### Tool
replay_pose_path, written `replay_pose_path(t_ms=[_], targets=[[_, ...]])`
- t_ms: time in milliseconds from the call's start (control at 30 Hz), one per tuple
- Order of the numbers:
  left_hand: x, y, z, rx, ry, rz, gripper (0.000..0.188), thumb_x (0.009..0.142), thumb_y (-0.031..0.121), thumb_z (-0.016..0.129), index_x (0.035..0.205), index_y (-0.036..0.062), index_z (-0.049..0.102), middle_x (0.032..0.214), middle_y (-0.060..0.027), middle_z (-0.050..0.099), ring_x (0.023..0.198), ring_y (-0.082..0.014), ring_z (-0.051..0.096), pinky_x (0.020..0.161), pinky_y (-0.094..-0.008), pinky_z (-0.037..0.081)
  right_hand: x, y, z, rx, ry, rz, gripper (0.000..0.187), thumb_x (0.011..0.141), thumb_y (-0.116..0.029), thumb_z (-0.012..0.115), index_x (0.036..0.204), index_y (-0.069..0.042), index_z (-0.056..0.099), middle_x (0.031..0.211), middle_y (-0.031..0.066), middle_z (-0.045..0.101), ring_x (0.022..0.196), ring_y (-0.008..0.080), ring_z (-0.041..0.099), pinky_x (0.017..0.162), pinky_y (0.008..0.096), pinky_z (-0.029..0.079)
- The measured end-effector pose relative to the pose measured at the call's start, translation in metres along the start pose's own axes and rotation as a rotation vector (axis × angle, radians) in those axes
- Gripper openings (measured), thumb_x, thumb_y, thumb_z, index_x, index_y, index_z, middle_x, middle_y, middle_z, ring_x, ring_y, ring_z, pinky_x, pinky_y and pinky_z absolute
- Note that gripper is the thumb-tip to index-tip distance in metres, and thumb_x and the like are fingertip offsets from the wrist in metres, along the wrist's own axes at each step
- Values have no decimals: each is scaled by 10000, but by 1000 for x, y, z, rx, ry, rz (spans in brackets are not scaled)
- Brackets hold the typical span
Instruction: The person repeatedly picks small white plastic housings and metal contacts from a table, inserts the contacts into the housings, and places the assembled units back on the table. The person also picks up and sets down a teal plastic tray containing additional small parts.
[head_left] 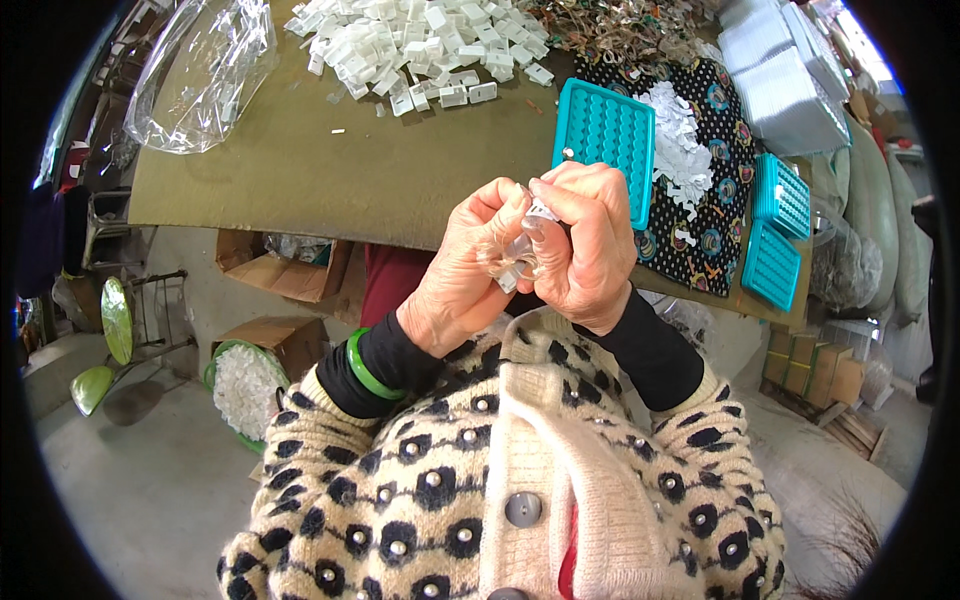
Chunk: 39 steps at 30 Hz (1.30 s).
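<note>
My left hand (465, 255) and my right hand (590, 240) meet above the table's front edge, fingers bent in a pinch. Between them is a small clear, glossy piece with a white printed tag (541, 209) at its upper end. A whitish bit (510, 278) shows below, beside the left fingers. Fingers cover much of the piece, so its exact kind is unclear. Just beyond my right hand lies a teal tray (605, 130) with rows of hollows. Right of that tray, a heap of white paper slips (680, 145) rests on a black patterned cloth (722, 110).
Small white plastic pieces (420, 45) are heaped at the table's back, beside tangled brown and green bits (630, 30). A clear bag (205, 80) lies at left. White stacked sheets (785, 85) and more teal trays (770, 262) stand right. A green basket (210, 375) sits on the floor.
</note>
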<state>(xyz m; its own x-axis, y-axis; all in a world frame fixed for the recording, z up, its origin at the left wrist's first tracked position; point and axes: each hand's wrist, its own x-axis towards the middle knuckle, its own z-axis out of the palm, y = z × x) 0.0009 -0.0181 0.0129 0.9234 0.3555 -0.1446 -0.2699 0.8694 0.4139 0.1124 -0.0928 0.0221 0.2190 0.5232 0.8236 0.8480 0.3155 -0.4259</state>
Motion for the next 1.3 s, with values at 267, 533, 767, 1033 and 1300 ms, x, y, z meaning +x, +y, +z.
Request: replay_pose_path(t_ms=[267, 533, 767, 1033, 1300], targets=[[-5, -3, 6, 15, 115, -16, 226, 919, 284, 690, 866, 105, 562, 785, 5, 614, 562, -63, 577, 406, -188, 426, -1, -11, 0, -158, -10, 13, 179, 859, -99, 661, 986, 15, 607, 797, 127, 517, 686, 291, 528, 576, 382, 427], [0, 8, -7, 106, 90, -15, 156, 963, 223, 626, 957, 71, 589, 813, -43, 641, 605, -106, 619, 407, -194, 440, -13, -15, -17, -242, -241, 61, 461, 805, -104, 660, 1237, 24, 562, 1121, 165, 537, 924, 320, 571, 791, 430, 472], [-1, 19, -25, 73, -35, 4, 164, 917, 0, 622, 1051, 77, 567, 1106, -146, 623, 890, -232, 688, 420, -195, 405, -34, -3, -103, -472, -156, 364, 159, 871, -67, 653, 1024, -27, 644, 944, 123, 592, 849, 273, 613, 714, 367, 522], [2, 10, -28, 114, -41, -62, 198, 913, 28, 640, 1104, 48, 593, 1124, -144, 587, 862, -206, 628, 409, -169, 403, -73, 30, -147, -786, -300, 447, 164, 799, 26, 678, 928, -13, 585, 907, 111, 558, 871, 306, 580, 739, 396, 472], [1, 12, -20, 116, 1, -80, 251, 927, 48, 629, 1174, 11, 606, 1052, -170, 666, 843, -221, 701, 414, -185, 426, -70, 33, -154, -676, -197, 497, 112, 842, 16, 645, 886, -25, 551, 843, 110, 575, 788, 303, 595, 675, 387, 476]])
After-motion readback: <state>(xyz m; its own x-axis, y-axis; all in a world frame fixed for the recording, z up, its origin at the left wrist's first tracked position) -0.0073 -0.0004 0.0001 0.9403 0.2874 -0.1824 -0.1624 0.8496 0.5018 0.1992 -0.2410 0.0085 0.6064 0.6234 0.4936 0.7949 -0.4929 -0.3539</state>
